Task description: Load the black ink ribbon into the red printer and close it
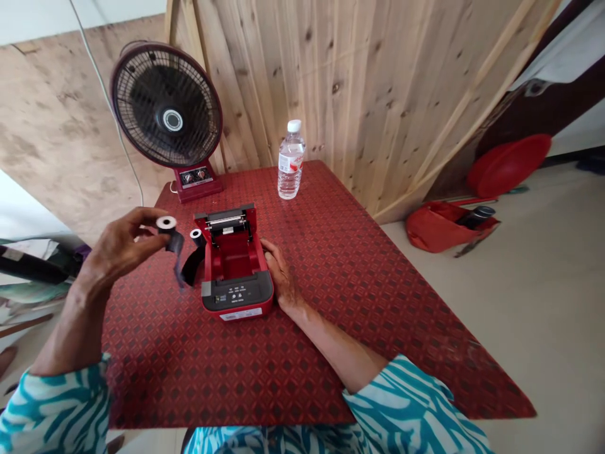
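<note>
Right hand rests against printer, seemingly loose; left hand pinches ribbon roll.

Plain home room: plank wall, red-clothed table, desk fan, water bottle.

- You see a glossy red plastic printer with a dark grey front panel.
- Your red table covering bears a diamond pattern.
- Your sleeves show teal-and-white stripes.
</note>
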### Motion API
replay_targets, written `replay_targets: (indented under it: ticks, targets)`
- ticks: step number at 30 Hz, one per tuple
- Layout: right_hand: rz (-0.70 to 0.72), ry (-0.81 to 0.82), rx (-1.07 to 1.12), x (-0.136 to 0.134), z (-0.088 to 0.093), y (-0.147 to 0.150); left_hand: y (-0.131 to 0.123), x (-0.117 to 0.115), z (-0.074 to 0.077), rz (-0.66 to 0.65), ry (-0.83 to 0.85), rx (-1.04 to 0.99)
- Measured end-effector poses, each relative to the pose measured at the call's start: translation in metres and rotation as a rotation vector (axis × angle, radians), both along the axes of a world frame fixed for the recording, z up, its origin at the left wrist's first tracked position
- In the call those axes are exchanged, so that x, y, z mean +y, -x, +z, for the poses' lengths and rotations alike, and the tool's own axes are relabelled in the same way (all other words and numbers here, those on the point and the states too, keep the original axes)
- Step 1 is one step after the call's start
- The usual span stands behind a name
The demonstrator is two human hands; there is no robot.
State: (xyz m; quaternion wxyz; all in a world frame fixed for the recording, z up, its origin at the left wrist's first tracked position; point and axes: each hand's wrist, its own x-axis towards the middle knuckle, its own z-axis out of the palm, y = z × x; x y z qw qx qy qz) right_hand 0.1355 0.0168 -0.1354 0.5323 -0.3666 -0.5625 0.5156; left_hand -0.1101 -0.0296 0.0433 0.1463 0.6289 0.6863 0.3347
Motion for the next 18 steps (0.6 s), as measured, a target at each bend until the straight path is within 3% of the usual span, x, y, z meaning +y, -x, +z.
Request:
replay_targets:
  ticks: [3,6,9,11,14,18]
  targets:
    - [-0.005,-0.008,-0.007,0.0,0.0,0.0,0.038,0.01,-0.023,0.102,0.0,-0.292]
    - [-0.017,-0.018,-0.017,0.001,0.001,0.0,0.059,0.025,-0.062,0.099,0.073,-0.432]
    - [-0.027,-0.036,-0.032,0.001,0.001,0.0,0.064,0.036,-0.098,0.071,0.108,-0.447]
    - [-0.026,-0.045,-0.036,0.002,0.0,0.0,0.064,0.04,-0.112,0.068,0.163,-0.405]
    - [-0.026,-0.05,-0.038,0.004,-0.003,0.001,0.066,0.042,-0.116,0.038,0.204,-0.356]
    - [-0.033,-0.053,-0.041,0.004,-0.005,0.001,0.067,0.048,-0.101,-0.052,0.158,-0.202]
